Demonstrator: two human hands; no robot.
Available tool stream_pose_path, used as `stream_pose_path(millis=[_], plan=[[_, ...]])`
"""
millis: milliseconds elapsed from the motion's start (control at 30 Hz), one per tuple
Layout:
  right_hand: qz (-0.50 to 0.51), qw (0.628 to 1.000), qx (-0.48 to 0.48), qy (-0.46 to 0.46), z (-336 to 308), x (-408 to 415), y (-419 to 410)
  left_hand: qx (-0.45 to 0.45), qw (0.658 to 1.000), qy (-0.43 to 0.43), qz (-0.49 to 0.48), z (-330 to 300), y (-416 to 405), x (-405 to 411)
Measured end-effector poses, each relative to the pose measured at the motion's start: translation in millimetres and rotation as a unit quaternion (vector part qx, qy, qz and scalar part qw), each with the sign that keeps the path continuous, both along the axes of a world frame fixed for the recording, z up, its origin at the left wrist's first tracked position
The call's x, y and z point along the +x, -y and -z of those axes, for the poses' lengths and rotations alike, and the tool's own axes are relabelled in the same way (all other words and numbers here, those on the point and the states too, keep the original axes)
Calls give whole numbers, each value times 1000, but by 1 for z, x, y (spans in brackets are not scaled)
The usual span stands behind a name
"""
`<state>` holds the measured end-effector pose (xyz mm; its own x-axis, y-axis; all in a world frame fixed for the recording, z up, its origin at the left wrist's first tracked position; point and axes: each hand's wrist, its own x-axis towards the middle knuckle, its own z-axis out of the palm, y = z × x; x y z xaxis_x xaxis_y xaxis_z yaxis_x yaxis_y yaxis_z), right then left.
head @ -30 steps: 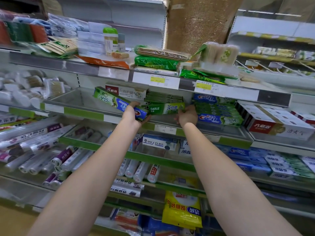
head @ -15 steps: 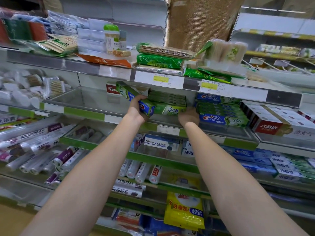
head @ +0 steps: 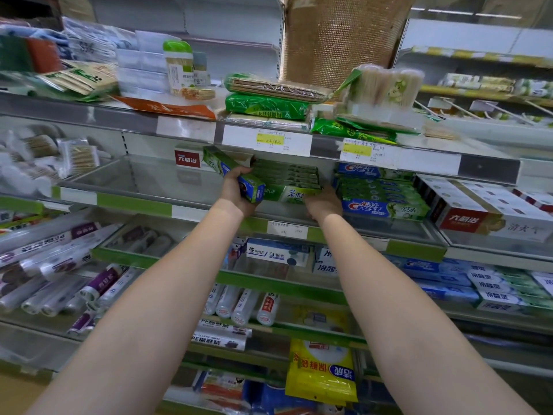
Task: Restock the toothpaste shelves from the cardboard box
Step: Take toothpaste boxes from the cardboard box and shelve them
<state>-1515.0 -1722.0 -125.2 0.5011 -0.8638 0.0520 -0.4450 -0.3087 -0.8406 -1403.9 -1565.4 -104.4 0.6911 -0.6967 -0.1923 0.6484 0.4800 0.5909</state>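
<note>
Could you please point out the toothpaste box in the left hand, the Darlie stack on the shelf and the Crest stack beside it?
green toothpaste box (head: 222,165): head view, its upper green side.
Darlie stack (head: 284,175): head view, top boxes.
Crest stack (head: 383,208): head view, front box face.

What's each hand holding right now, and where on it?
Left hand grips a green toothpaste box near its blue end. Right hand touches the Darlie stack; its grip is hidden.
</note>
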Motion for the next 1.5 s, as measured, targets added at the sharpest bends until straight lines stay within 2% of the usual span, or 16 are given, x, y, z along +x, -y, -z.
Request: stream_pose_path(millis=[100,200,433,533,633,733,900,1033,1133,1233,1300,1400,1500], plan=[[-49,998,26,7,-8,-7,1,0,1000,7,3,0,0,1],[-57,997,42,15,-11,-11,1,-3,1000,9,8,1,1,1],[-18,999,-32,-31,-1,-2,-3,13,1000,16,-11,6,7,1],[-4,999,-4,-34,-2,-3,-3,38,999,21,-15,5,2,0],[41,998,36,4,0,0,-7,79,996,35,-29,4,-6,-3],[61,997,30,23,-1,-1,-16,85,993,47,-62,5,-11,-7],[-17,997,55,60,-7,-16,-16,87,992,37,-82,5,-9,-20],[-91,990,66,89,-9,-27,-23,37,995,-8,-90,6,-2,-29],[-100,988,68,91,-6,-28,-28,-8,997,-15,-79,-4,6,-56],[-91,976,150,130,-23,-46,-38,-18,995,-5,-94,-18,22,-83],[-114,969,184,119,-25,-60,-33,-23,995,-7,-93,-22,36,-97],[-145,975,124,112,-14,-89,-15,3,997,-6,-81,-20,53,-118],[-108,980,86,145,-12,-120,17,48,994,26,-91,-17,71,-139]])
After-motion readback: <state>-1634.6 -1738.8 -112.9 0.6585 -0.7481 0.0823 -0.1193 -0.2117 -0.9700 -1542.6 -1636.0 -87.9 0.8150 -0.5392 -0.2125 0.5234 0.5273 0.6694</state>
